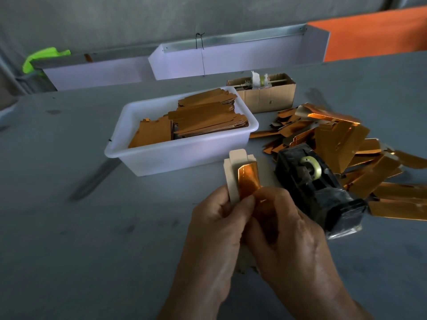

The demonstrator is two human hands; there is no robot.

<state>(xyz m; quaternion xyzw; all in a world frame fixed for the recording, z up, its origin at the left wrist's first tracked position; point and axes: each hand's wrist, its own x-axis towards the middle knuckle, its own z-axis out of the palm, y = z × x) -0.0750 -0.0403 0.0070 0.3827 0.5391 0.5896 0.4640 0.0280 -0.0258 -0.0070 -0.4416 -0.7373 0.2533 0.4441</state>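
Both left hand (215,225), right hand (288,229) pinch carton (248,179) | tub (161,158): gold blanks (208,118), seemingly stacked

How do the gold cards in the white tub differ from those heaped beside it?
The tub stack lies flat and neatly layered inside the white tub; the loose heap sprawls criss-crossed on the table. The tub stack looks dull orange-brown; the loose heap glints like mirror. Both are gold carton blanks.

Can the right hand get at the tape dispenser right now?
Probably yes: the tape dispenser sits right beside the right hand with nothing between, though that hand is pinching the gold carton.
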